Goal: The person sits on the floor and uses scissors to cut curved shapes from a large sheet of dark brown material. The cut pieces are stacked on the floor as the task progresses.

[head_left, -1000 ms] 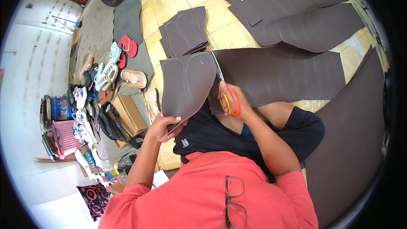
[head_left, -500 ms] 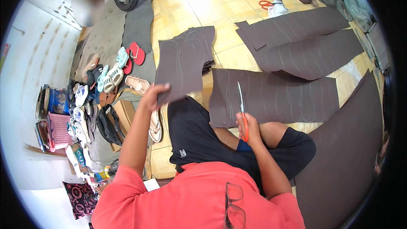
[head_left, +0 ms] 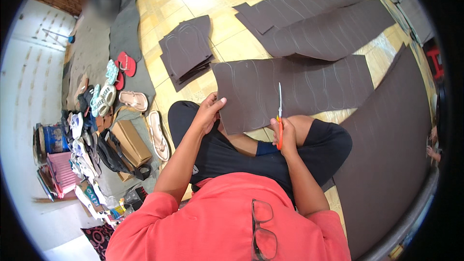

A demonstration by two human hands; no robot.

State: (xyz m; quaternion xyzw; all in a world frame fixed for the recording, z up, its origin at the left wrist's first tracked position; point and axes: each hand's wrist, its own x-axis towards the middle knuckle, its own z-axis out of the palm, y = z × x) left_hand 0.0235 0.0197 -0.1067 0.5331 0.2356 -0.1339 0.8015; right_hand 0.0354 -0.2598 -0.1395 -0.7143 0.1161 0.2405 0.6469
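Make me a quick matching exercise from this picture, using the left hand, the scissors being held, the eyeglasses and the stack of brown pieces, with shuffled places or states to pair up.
Column one
1. left hand
2. orange-and-yellow-handled scissors
3. eyeglasses
4. stack of brown pieces

Column two
A. on the front of the red shirt
B. on the yellow tiled floor, beyond the person's knee
C. gripping the left edge of the outlined brown sheet
D. in the right hand

Pairs: 1-C, 2-D, 3-A, 4-B.

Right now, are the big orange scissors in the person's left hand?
No, the right hand holds the orange-handled scissors, while the left hand is at the edge of a brown sheet.
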